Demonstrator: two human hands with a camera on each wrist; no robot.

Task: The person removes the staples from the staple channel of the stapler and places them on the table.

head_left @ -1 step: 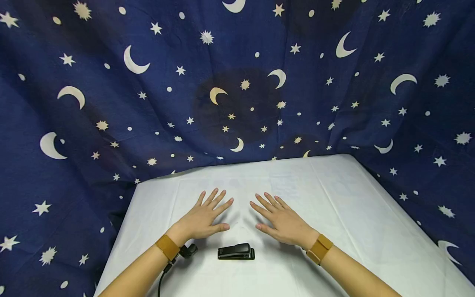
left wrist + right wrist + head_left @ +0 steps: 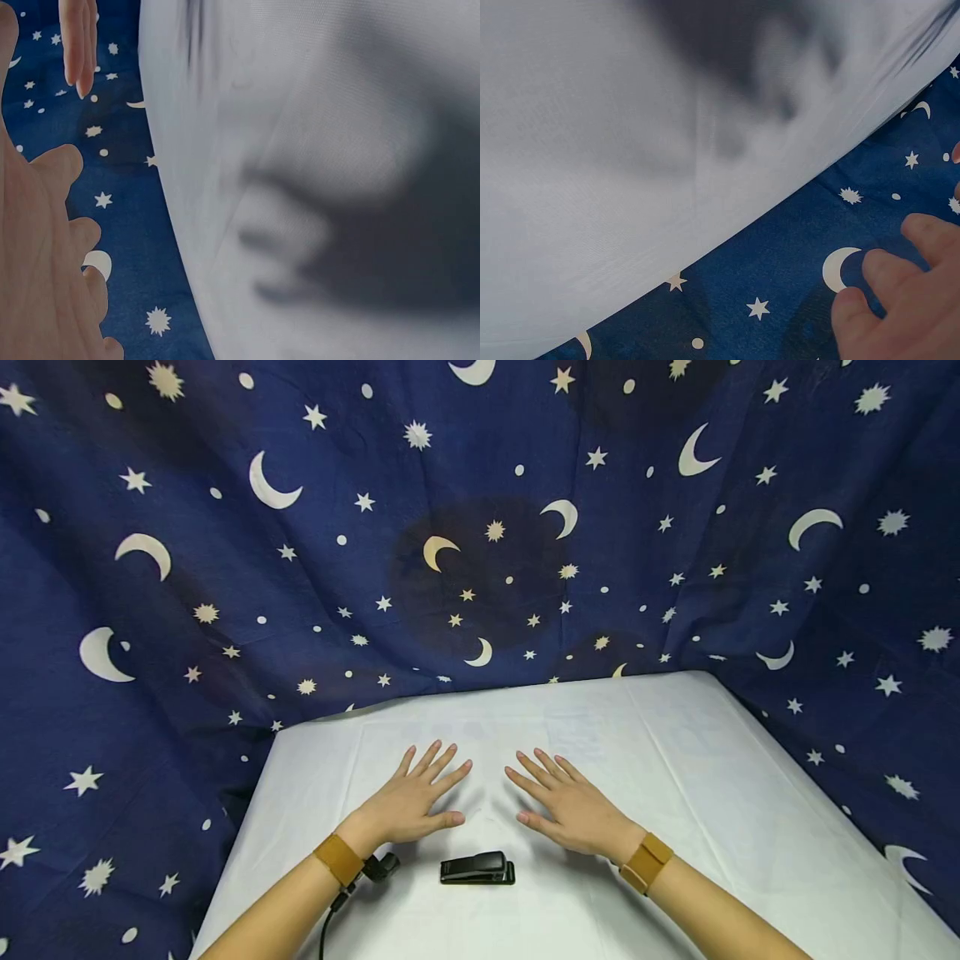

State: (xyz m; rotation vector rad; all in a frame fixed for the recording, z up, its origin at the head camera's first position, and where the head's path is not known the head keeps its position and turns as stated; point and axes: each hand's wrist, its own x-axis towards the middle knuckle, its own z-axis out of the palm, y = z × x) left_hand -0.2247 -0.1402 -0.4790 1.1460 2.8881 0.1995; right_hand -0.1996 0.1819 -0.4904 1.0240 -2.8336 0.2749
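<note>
A black stapler (image 2: 477, 870) lies on the white cloth in the head view, nearer to me than both hands and between the wrists. My left hand (image 2: 411, 800) is held palm down beyond it to the left, fingers spread straight. On the other side, my right hand (image 2: 576, 810) mirrors that pose. Neither hand touches the stapler or holds anything. Shadows on the cloth suggest that both hands are above it. The left wrist view shows my left hand (image 2: 37, 240) at its left edge, and the right wrist view has my right hand (image 2: 907, 300) at lower right.
A white cloth (image 2: 675, 760) covers the table. Behind and beside it hangs a dark blue curtain (image 2: 480, 602) with moons and stars. Each wrist wears a brown band; a small black device (image 2: 381, 867) with a cable (image 2: 327, 927) is at the left one.
</note>
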